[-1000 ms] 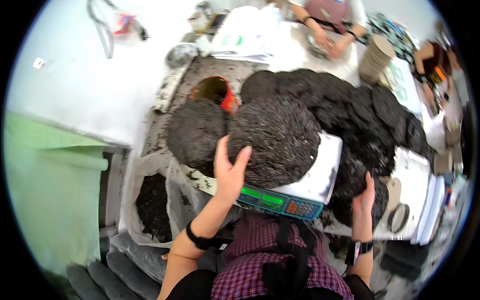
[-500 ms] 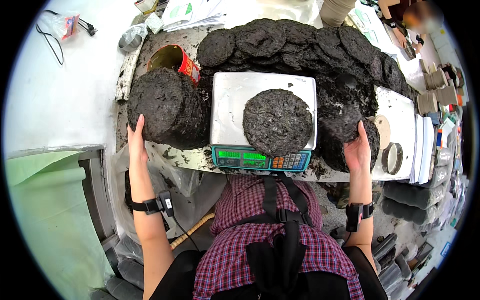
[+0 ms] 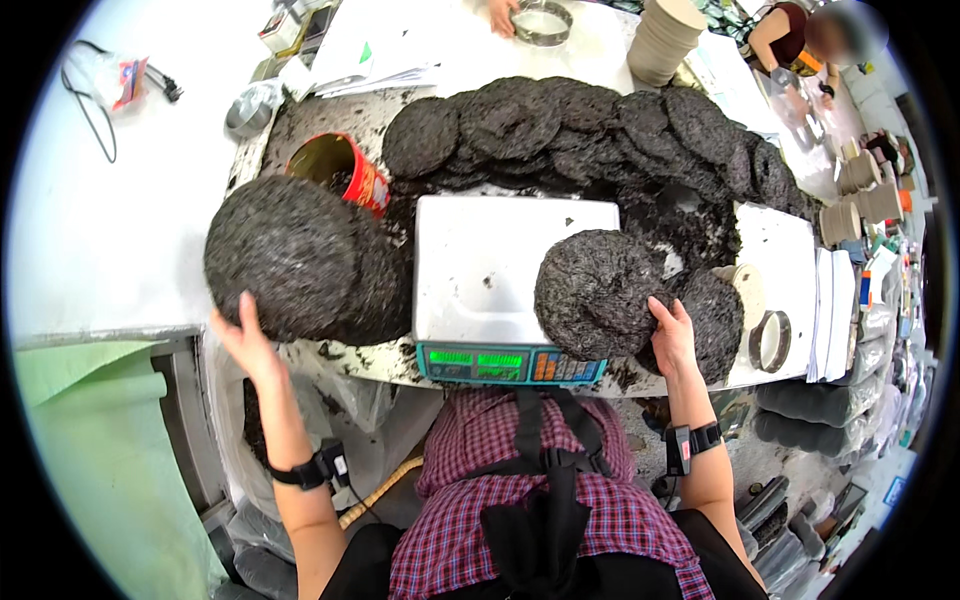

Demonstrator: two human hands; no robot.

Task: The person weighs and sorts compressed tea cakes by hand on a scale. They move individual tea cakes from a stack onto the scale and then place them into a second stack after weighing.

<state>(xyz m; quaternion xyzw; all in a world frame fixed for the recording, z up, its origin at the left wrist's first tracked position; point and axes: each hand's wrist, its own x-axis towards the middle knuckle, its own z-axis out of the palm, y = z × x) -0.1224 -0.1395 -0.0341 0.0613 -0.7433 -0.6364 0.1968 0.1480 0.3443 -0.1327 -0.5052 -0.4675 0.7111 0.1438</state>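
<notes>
My left hand (image 3: 245,345) grips the lower edge of a large, blurred dark coarse disc (image 3: 270,255) at the top of the left pile. My right hand (image 3: 672,343) pinches the right edge of a smaller dark disc (image 3: 592,285), which overlaps the right part of the steel scale (image 3: 470,265) with its lit green displays. Another dark disc (image 3: 712,315) lies beside my right hand. An open red can (image 3: 365,180) lies tipped behind the left pile. A long overlapping row of dark discs (image 3: 510,130) runs behind the scale, with loose dark scraps around.
Papers (image 3: 370,50), stacked beige discs (image 3: 668,35), a metal ring (image 3: 770,340) and paper sheets (image 3: 830,310) surround the work. A co-worker's hand (image 3: 505,15) holds another ring at the back; another person (image 3: 790,45) works at upper right. A plastic bag (image 3: 355,390) hangs below the table.
My view has shifted. My right hand has moved left onto the disc on the scale, which now sits farther right. My left hand and the large disc have shifted slightly left.
</notes>
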